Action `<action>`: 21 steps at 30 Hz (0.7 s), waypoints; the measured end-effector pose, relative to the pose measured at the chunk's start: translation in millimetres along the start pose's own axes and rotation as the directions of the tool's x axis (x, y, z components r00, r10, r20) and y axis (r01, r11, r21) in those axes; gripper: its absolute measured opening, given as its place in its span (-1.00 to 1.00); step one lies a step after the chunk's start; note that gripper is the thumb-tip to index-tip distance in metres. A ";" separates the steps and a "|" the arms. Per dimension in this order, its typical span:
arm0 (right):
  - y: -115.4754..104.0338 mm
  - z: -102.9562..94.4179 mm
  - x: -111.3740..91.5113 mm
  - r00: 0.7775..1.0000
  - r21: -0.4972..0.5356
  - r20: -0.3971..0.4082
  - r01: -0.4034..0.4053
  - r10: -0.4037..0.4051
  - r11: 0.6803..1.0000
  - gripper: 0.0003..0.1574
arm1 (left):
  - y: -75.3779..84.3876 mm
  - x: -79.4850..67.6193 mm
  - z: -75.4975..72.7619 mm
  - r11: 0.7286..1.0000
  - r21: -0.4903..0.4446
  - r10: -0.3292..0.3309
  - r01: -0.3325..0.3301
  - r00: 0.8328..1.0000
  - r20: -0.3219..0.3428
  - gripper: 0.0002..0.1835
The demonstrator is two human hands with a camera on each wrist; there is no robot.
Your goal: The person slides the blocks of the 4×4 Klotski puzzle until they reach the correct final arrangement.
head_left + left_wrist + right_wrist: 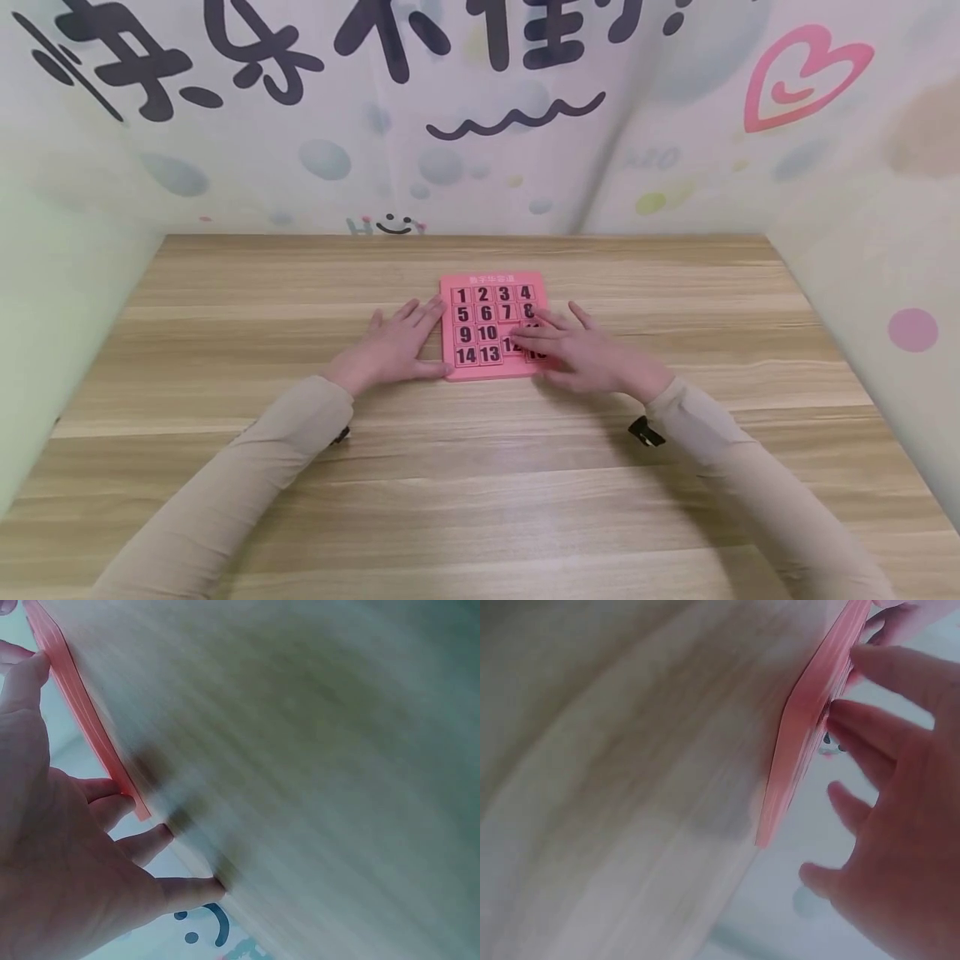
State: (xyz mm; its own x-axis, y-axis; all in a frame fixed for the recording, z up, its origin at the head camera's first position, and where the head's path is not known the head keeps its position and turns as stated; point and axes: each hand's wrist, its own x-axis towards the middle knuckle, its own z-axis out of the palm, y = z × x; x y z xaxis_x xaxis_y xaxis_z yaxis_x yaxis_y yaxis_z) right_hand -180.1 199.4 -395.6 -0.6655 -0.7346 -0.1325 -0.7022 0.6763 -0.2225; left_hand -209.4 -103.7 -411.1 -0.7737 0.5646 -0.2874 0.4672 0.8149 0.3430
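A pink number slide puzzle (492, 373) lies flat on the table, its black-numbered tiles set in a square frame. My left hand (390, 346) lies along its left side, fingers spread; thumb and forefinger touch the frame edge. In the left wrist view, the ring and little fingers rest on the wood beyond the frame (90, 720). My right hand (588, 354) reaches over from the right, its fingertips on the tile marked 12 (511, 346), which sits slightly above the bottom row's line. Those fingers partly cover the right-hand column. The right thumb is near the lower right corner.
The wood-grain table (480, 500) runs back to a white printed wall (480, 183) with black lettering and coloured dots. Side walls rise at left and right. A small black piece (646, 432) shows under the right wrist.
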 end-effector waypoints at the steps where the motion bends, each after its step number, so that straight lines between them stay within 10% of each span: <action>1: 0.1 -0.1 -0.8 1.000 0.011 0.005 0.012 -0.012 1.000 -0.32 | 0.0 0.0 0.2 1.000 -0.001 0.001 -0.001 1.000 -0.003 0.10; 21: 9.9 0.7 -20.2 0.994 0.025 -0.090 0.058 -0.056 0.998 -0.49 | 0.2 1.8 1.3 1.000 0.004 -0.005 0.005 1.000 -0.005 0.09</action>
State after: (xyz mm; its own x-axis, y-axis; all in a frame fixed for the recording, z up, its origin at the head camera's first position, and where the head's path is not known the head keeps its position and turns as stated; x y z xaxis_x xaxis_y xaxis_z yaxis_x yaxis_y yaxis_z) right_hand -173.4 220.9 -395.9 -0.6454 -0.7631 -0.0328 -0.7332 0.6310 -0.2537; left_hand -210.1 -102.4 -412.6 -0.7783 0.5596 -0.2847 0.4648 0.8184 0.3379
